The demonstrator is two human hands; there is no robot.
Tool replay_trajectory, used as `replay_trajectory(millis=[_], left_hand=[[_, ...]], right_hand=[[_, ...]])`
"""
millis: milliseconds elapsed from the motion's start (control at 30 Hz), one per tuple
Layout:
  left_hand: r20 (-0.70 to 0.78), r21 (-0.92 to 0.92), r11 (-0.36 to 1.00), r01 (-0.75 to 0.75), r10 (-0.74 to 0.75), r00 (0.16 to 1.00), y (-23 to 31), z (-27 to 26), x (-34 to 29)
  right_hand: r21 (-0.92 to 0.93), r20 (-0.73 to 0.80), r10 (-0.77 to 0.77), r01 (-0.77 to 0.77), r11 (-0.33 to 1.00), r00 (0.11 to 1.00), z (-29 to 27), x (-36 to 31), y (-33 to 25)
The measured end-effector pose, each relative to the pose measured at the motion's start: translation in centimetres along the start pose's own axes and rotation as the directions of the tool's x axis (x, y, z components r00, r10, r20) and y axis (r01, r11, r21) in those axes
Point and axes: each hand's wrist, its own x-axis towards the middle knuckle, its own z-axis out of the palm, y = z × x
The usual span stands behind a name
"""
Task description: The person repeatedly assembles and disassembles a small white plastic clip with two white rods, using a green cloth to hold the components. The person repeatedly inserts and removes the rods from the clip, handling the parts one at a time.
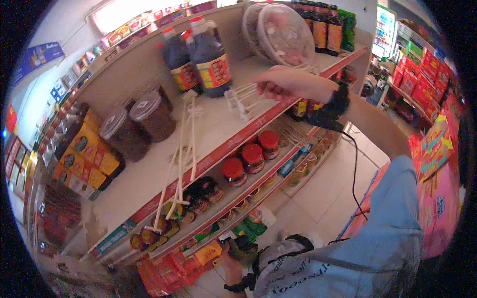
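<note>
White rods (236, 105) on upper shelf (218, 121), right of dark bottles (211, 72). Right hand (278, 86) half-curled at rods' far right end, left hand (231, 262) low, near; cannot tell either grip. Probably best: lift level.

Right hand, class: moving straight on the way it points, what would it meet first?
The right hand would probably first meet the white rods beside it; if passing above them, the large dark bottle seems next, though depth is unclear.
</note>
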Motion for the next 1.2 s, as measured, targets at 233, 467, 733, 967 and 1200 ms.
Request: replay_trajectory(millis=[233, 467, 733, 967, 1200], left_hand=[[-0.006, 0.322, 0.934, -0.155, 0.166, 0.986, 2.0, 3.4, -3.5], [-0.025, 0.138, 0.990, -0.040, 0.044, 0.999, 3.9, 4.5, -5.8], [-0.008, -0.008, 1.000, 0.009, -0.009, 1.000, 4.2, -1.9, -5.0], [0.055, -0.005, 0.998, -0.056, 0.057, 0.997, 6.9, -3.1, -6.7], [-0.068, -0.024, 0.989, -0.146, 0.144, 0.987, 6.7, -9.2, -5.4]], right_hand=[[-0.178, 0.042, -0.236, 0.240, 0.954, 0.971, 5.9, -3.7, -1.2], [-0.011, 0.180, -0.111, 0.115, 0.993, 0.977, 11.7, -3.6, -2.3], [-0.593, -0.124, -0.369, 0.229, 0.772, 0.921, 10.6, 2.1, -5.2], [-0.945, 0.094, -0.830, 0.311, 0.100, 0.551, 9.2, 10.6, -5.5], [-0.961, 0.106, -0.689, 0.251, 0.113, 0.717, 11.2, 10.0, -8.0]])
